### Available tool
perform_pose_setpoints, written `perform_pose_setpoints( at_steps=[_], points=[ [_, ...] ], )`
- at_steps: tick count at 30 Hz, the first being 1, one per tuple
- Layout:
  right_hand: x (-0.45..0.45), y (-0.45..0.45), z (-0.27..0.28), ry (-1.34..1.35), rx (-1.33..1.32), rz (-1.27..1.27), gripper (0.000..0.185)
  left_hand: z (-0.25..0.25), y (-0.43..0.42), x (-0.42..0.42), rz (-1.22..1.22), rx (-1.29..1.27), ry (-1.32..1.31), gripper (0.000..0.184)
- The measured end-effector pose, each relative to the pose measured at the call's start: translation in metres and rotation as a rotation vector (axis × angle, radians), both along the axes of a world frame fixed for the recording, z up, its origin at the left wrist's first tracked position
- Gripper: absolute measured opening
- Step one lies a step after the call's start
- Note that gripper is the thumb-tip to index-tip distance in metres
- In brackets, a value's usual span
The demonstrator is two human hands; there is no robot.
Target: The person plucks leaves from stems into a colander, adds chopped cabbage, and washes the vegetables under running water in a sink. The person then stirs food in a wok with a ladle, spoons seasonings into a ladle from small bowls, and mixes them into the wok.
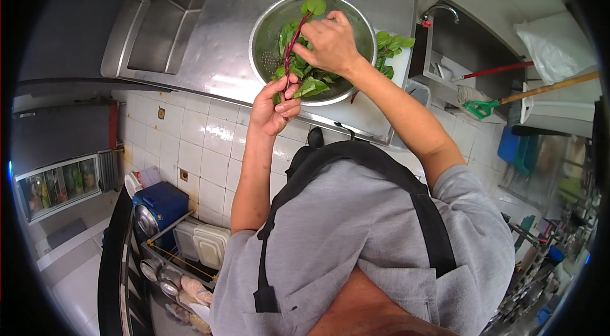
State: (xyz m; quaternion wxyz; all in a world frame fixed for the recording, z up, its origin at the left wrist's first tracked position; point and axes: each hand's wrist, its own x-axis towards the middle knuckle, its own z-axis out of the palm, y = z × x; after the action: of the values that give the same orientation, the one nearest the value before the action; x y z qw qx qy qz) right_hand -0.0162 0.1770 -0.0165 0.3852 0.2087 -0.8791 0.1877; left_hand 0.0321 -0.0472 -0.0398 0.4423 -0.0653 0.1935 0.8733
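A red-stemmed leafy green (290, 55) stretches upright between my two hands, with a round green leaf at its top. My left hand (274, 106) pinches its lower end at the near rim of a steel colander (255, 60). Above the colander, my right hand (332, 44) is closed with its fingertips at the stem; its curled fingers partly hide the grip. Loose green leaves (311, 87) lie inside the colander, under both hands. More leafy greens (393, 45) rest to the right, on a white board (372, 110) partly covered by my right forearm.
The colander stands on a steel counter (222, 25) with a sink (162, 37) at left. Another basin with a tap (445, 12) is at right, near a green-headed brush (480, 108) and long handles. Below left are a blue container (162, 202) and a rack with lids (213, 244).
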Motion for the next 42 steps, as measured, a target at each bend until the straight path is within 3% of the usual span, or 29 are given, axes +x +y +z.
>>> perform_pose_setpoints(
  at_steps=[5,8,11,16,17,20,21,24,27,29,31,34,35,38,39,42],
  points=[
    [-0.003,-0.002,-0.012,0.014,0.008,0.001,0.015,0.004,0.001,0.001,-0.021,-0.017,0.022,0.022],
    [0.001,-0.005,-0.010,-0.396,-0.006,-0.064,0.022,0.007,0.004,0.001,0.009,-0.123,0.096,0.020],
    [-0.014,-0.006,-0.022,-1.002,-0.442,0.031,0.024,0.010,0.008,-0.003,0.101,-0.409,0.235,0.018],
    [-0.023,0.013,-0.044,-0.975,-0.097,-0.206,0.025,0.011,-0.005,0.000,0.216,-1.079,0.715,0.017],
    [-0.025,0.023,-0.047,-0.948,-0.009,-0.257,0.024,0.018,-0.012,0.003,0.235,-1.149,0.708,0.019],
    [-0.008,0.030,-0.006,-0.897,0.061,-0.201,0.023,0.017,-0.037,0.003,0.206,-1.188,0.729,0.019],
    [-0.002,0.027,-0.005,-0.707,-0.023,-0.093,0.025,0.020,-0.039,0.003,0.197,-1.195,0.728,0.019],
    [-0.003,0.011,-0.009,-0.506,-0.042,0.229,0.027,0.022,-0.042,0.006,0.166,-1.145,0.708,0.019],
    [-0.012,0.007,-0.026,-0.447,0.018,0.279,0.028,0.033,-0.037,0.011,0.155,-1.134,0.720,0.020],
    [-0.010,0.008,-0.035,-0.458,0.054,0.232,0.027,0.029,-0.041,0.012,0.164,-1.122,0.725,0.022],
    [-0.004,0.004,-0.032,-0.582,0.041,0.120,0.022,0.027,-0.032,0.020,0.151,-1.296,0.896,0.022],
    [-0.014,-0.006,-0.051,-0.832,-0.357,0.127,0.022,0.027,-0.001,0.030,0.190,-1.463,1.156,0.020],
    [-0.020,-0.006,-0.059,-0.928,-0.360,0.168,0.024,0.036,0.008,0.034,0.158,-1.534,1.195,0.019],
    [-0.014,0.003,-0.053,-0.828,-0.191,0.021,0.024,0.054,0.018,0.041,0.122,-1.637,1.253,0.017],
    [-0.015,0.011,-0.051,-0.814,-0.078,-0.137,0.023,0.055,0.016,0.042,0.094,-1.652,1.248,0.017],
    [-0.032,0.059,-0.075,-0.801,-0.237,-0.037,0.027,0.075,0.019,0.053,0.064,-1.676,1.285,0.017]
  ],
)
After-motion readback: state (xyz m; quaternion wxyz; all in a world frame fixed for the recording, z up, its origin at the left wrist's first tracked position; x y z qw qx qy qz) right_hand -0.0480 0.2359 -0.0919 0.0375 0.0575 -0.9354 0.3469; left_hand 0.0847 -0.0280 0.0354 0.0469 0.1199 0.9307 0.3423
